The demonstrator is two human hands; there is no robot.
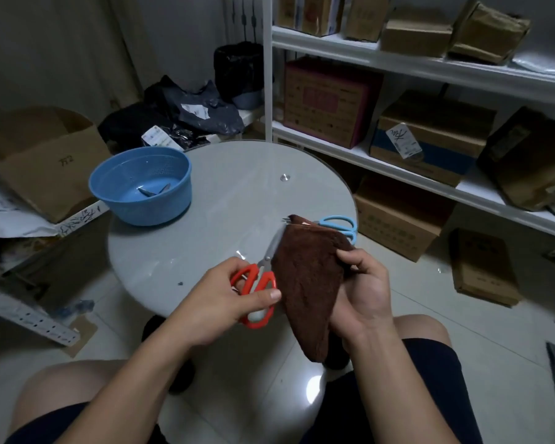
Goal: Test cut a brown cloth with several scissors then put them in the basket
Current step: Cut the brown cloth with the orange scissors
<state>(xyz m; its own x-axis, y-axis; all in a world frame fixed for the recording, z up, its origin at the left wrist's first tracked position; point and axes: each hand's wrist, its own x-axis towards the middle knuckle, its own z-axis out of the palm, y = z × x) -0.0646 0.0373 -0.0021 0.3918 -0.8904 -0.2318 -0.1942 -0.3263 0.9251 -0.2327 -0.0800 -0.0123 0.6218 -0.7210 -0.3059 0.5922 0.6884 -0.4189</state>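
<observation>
My left hand (220, 298) grips the red-handled scissors (259, 285), fingers through the loops, blades pointing up and away along the left edge of the brown cloth (308, 283). My right hand (362, 290) holds that cloth upright by its right side, above the table's near edge. Blue-handled scissors (340, 224) lie on the table just behind the cloth, partly hidden by it. The blue basket (141, 187) stands at the table's far left, with scissor blades showing inside it.
The round grey glass table (225, 203) has a metal stud near its far right. White shelves (430, 65) with cardboard boxes stand to the right. More boxes and dark bags sit on the floor at left and behind.
</observation>
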